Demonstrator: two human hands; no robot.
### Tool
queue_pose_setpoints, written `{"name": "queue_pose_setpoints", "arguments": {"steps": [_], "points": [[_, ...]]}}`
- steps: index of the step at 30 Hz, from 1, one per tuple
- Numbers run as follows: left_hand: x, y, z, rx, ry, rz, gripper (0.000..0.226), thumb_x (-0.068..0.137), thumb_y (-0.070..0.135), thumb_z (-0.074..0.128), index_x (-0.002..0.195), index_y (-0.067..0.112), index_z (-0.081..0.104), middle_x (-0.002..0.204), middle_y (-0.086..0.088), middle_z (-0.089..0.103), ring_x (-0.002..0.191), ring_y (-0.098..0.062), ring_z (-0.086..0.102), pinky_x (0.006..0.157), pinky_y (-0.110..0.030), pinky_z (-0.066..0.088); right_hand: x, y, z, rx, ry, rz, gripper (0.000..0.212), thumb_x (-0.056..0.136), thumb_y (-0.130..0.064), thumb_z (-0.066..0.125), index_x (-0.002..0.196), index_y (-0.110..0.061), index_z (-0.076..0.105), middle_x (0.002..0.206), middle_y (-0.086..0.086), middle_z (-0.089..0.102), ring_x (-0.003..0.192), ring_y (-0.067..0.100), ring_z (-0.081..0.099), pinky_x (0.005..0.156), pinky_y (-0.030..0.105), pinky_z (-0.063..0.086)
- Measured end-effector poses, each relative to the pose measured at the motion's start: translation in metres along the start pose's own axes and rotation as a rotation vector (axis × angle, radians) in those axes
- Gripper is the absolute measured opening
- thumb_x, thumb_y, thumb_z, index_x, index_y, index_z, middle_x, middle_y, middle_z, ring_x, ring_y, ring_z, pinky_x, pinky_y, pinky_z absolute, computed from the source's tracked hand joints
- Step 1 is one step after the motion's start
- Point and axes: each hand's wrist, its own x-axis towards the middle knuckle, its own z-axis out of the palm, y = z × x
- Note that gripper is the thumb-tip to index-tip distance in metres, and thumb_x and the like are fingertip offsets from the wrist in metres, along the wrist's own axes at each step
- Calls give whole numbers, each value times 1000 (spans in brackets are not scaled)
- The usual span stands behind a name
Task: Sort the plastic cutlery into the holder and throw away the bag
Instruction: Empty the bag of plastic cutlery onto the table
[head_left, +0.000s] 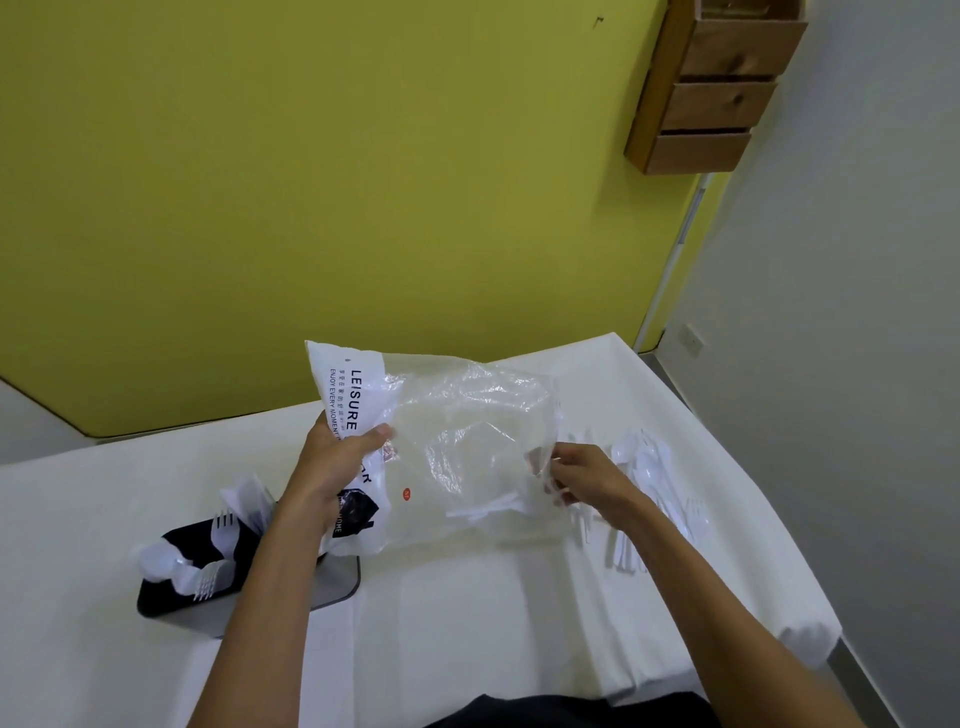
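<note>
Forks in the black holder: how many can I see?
2: an upright fork at the far side of the holder, a leaning fork at its near side. Others may be hidden behind the left arm.

The room is bright and evenly lit by soft light whose source I cannot tell, leaving only faint grey shadows beside the holder and in the folds of the white table, which is close to washed out. Small glints of glare sit on the crinkled clear bag, and the loose cutlery nearly melts into the cloth, its outlines soft. The wide lens bends the edges, so the yellow-green wall slants and the wooden shelf leans.
</note>
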Motion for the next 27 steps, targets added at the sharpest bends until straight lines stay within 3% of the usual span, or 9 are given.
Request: {"name": "queue_pose_setpoints", "arguments": {"steps": [2,4,6,9,13,16,19,24,27], "points": [[2,1,-1,-6,16,4,41,83,11,79,120,17,63,107,-2,74,97,-24,71,79,-36,56,-2,-1,-2,139,-71,13,30,91,0,44,107,1,70,92,12,74,64,18,63,63,30,53],[3,0,-2,-8,28,5,42,83,12,78,121,18,61,107,-2,73,96,-23,71,76,-34,55,-5,-2,-4,127,-168,55,35,95,-4,40,115,-8,69,81,10,72,63,19,60,62,29,52],[2,-4,1,-2,24,2,43,84,11,78,122,17,60,108,-2,73,95,-23,71,75,-34,54,-8,-5,-7,14,-288,112,39,96,-9,37,119,-17,67,73,7,68,59,18,57,58,26,49],[-1,-12,8,9,7,-10,43,84,10,78,122,17,60,108,-4,73,94,-25,72,76,-36,56,-11,-13,-9,-182,-449,191,45,91,-9,36,124,-21,64,82,7,74,58,17,57,55,21,47],[-2,-15,9,14,9,-21,43,85,9,77,123,16,59,108,-4,73,92,-22,71,70,-32,54,-9,-18,-5,-367,-514,271,40,79,-8,47,111,-8,70,97,12,77,65,17,64,66,25,49],[-3,-13,4,41,8,-6,43,85,9,77,123,15,59,106,-1,72,91,-19,70,69,-30,52,-8,-23,0,-445,-469,289,25,83,-5,46,89,-9,69,93,11,78,64,18,68,65,26,52],[-4,-7,-2,79,8,22,41,85,10,76,122,16,59,103,3,71,89,-14,68,68,-28,50,-4,-22,0,-539,-314,214,33,91,-10,41,73,-11,69,77,5,77,63,19,71,53,22,52],[0,-2,-11,104,7,30,42,85,11,77,123,17,59,109,0,71,95,-19,67,78,-35,51,3,-4,-9,-513,35,101,18,91,-22,59,86,-9,70,79,8,76,58,19,71,50,26,55],[2,-2,-14,90,12,30,43,84,12,78,123,18,60,109,-1,72,99,-23,68,77,-35,52,5,7,-18,-610,142,59,12,86,-24,65,86,-13,70,77,4,71,66,22,71,63,35,62]]}}
